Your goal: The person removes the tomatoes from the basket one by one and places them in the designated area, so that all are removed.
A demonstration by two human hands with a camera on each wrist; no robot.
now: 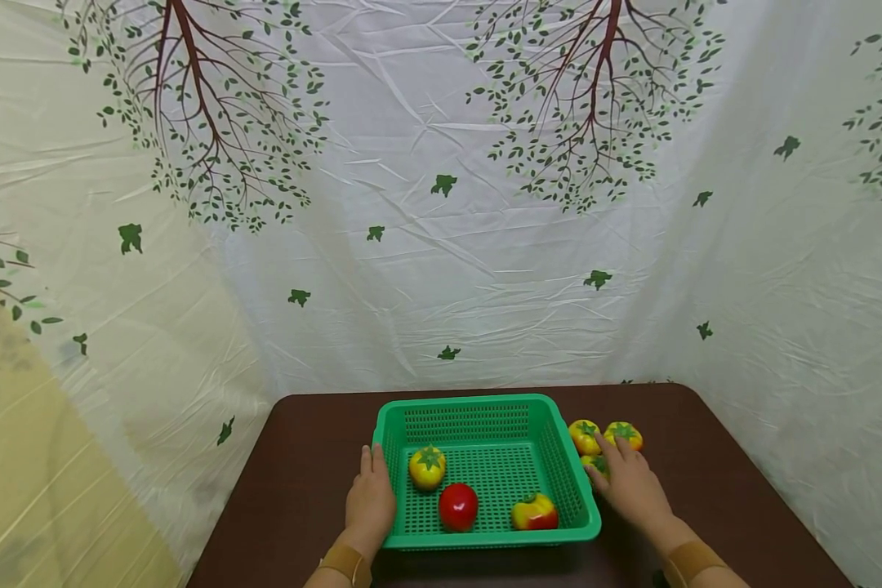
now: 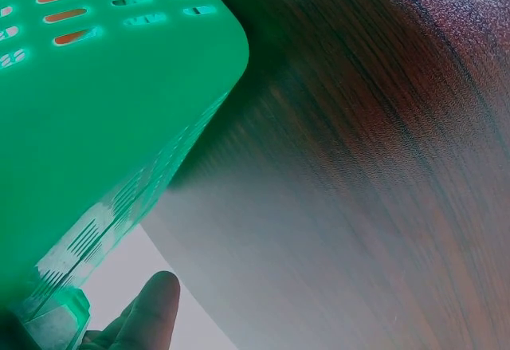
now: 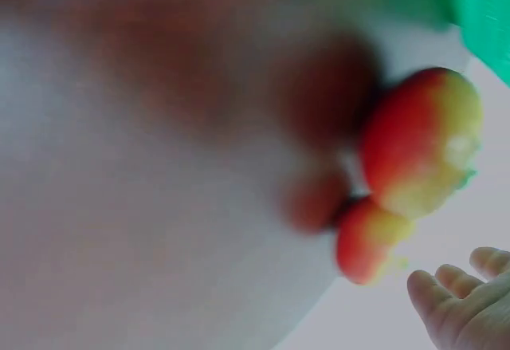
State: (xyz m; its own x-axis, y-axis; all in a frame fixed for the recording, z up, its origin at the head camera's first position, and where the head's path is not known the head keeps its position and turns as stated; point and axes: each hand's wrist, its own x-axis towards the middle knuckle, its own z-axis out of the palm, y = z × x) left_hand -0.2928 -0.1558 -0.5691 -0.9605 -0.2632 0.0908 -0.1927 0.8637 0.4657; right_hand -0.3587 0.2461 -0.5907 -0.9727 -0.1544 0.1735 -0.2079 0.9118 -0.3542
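Note:
A green plastic basket [image 1: 485, 541] stands on the dark wooden table, with a yellow fruit with a green leafy top [image 1: 427, 469], a shiny red fruit [image 1: 458, 507] and a yellow-and-red fruit [image 1: 535, 513] inside. Along the basket's left side lies my left hand [image 1: 371, 500], fingers fairly straight and pointing away from me. Beyond the right wall, my right hand [image 1: 634, 486] reaches with extended fingers over three yellow-and-red fruits with green tops, partly covering the nearest fruit [image 1: 595, 464]. The right wrist view shows two of these fruits, the larger fruit [image 3: 418, 143] close to the basket.
Two of the loose fruits, a left fruit [image 1: 584, 437] and a right fruit [image 1: 624, 434], sit side by side farther back. The brown table [image 1: 323, 433] ends at a white curtain [image 1: 426, 310] printed with trees and leaves, which also hangs on both sides.

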